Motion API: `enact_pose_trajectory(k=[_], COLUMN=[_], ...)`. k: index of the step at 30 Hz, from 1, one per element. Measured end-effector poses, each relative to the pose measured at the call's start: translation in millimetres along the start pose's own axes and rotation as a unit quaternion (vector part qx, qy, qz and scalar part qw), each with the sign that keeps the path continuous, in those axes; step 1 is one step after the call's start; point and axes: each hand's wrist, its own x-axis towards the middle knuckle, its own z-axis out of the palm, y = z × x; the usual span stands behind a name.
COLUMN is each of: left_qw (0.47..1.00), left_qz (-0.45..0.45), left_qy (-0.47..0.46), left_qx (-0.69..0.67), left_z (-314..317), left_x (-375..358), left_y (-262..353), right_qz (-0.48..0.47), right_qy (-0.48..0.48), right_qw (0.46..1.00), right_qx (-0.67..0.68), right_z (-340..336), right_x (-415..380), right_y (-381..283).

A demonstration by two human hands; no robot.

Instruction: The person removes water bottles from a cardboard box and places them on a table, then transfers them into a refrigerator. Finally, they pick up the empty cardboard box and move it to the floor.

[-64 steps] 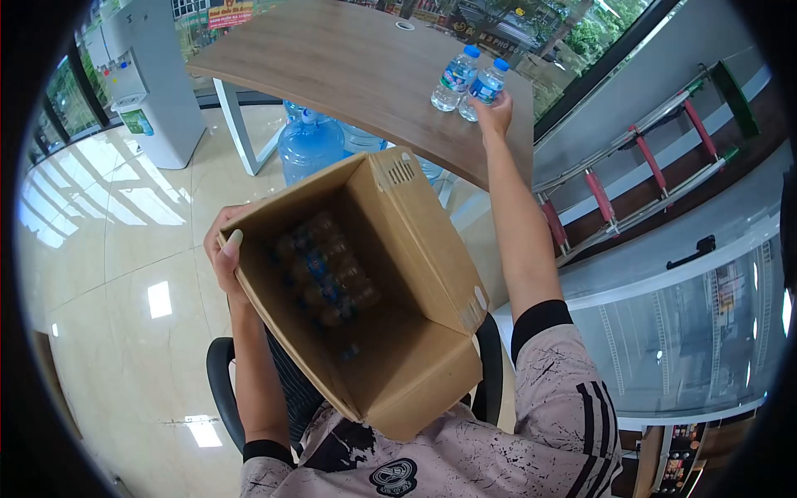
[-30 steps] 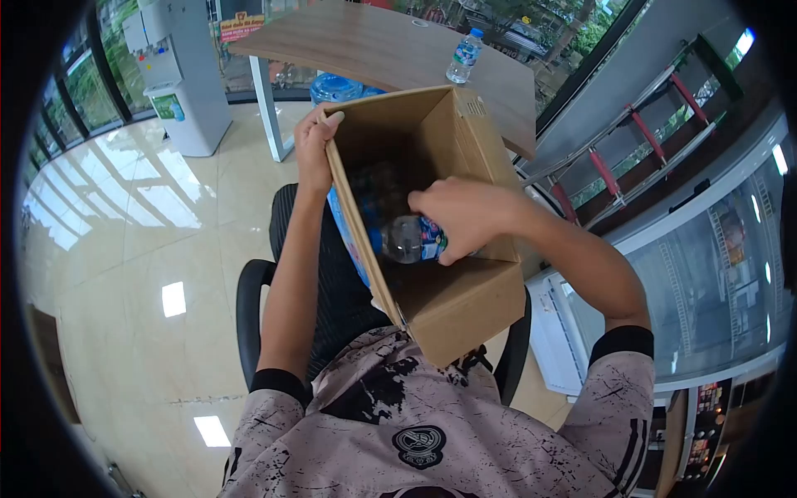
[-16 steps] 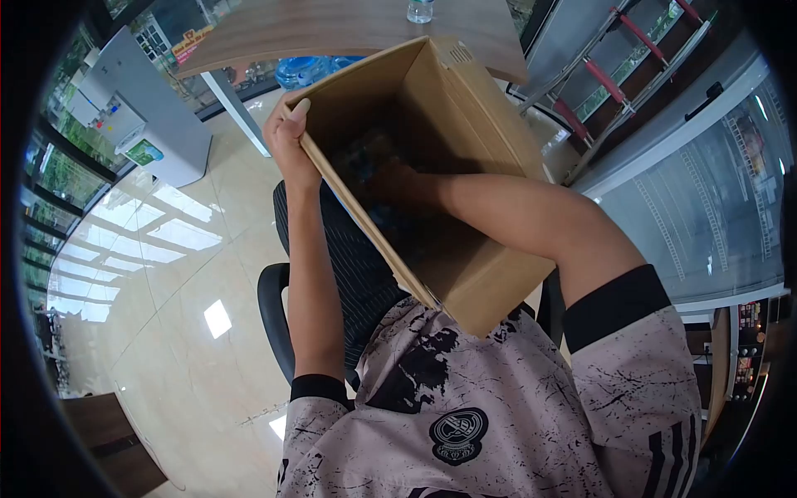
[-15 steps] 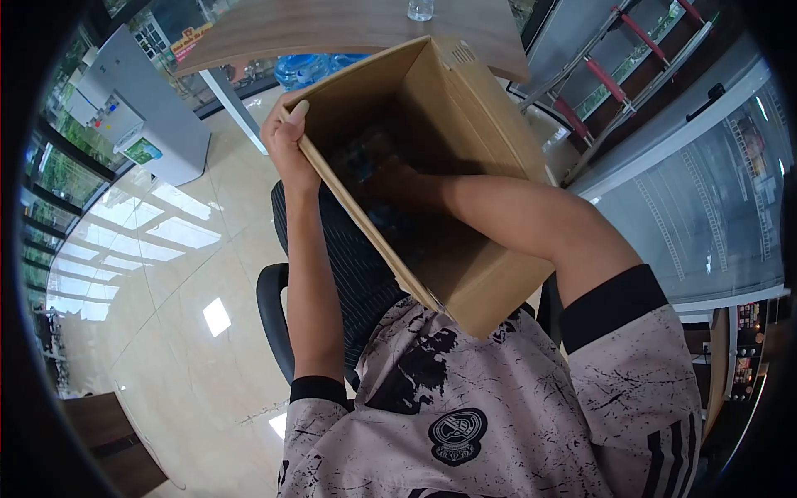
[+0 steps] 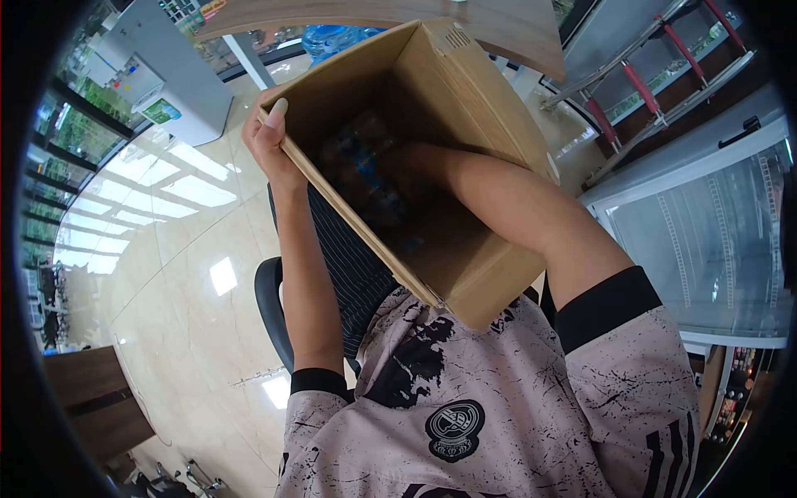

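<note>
A tall open cardboard box [image 5: 490,91] rests tilted on a black striped office chair [image 5: 332,257], its mouth facing me. My left hand [image 5: 272,145] is closed on the box's left edge, the thumb over the rim. My right arm reaches deep into the box. In the shadow there, my right hand [image 5: 408,162] is beside clear plastic bottles [image 5: 361,166] with bits of blue on them. Its fingers are too dark and hidden to show whether they hold a bottle.
Beyond the box stands a wooden table [image 5: 332,15], with large blue water jugs [image 5: 328,41] under it. A water dispenser [image 5: 178,75] is at the back left. To the right are a folding ladder [image 5: 639,87] and a glass-door fridge [image 5: 697,224].
The view has shifted, so the room appears farther right. My right hand has moved slightly within the box, and more of the bottles shows. My left hand keeps its hold on the edge.
</note>
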Motion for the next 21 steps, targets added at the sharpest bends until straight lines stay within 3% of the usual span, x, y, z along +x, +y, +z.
enact_pose_trajectory(k=[9, 14, 17, 18, 19, 21], left_qw=[0.993, 0.992, 0.992, 0.994, 0.994, 0.99], left_qz=[0.067, 0.066, 0.061, 0.033, 0.034, 0.023], left_qy=[0.025, 0.039, 0.073, 0.092, 0.098, 0.14], left_qx=[0.095, 0.103, 0.088, 0.038, 0.038, 0.007], left_z=[-15, -18, -27, -39, -48, -60], left_x=[-15, -21, -22, -21, -21, -18], left_y=[24, 32, 34, 29, 27, 25], right_qz=[-0.015, 0.03, 0.051, -0.01, -0.07, -0.1], right_qy=[-0.001, -0.016, 0.1, 0.173, 0.243, 0.373], right_qw=[0.998, 0.996, 0.994, 0.979, 0.946, 0.848], right_qx=[-0.053, -0.08, 0.008, 0.106, 0.204, 0.363], right_z=[-27, -125, -203, -219, -227, -236], right_x=[31, 1, -69, -95, -119, -154], right_y=[-26, -85, -122, -122, -114, -84])
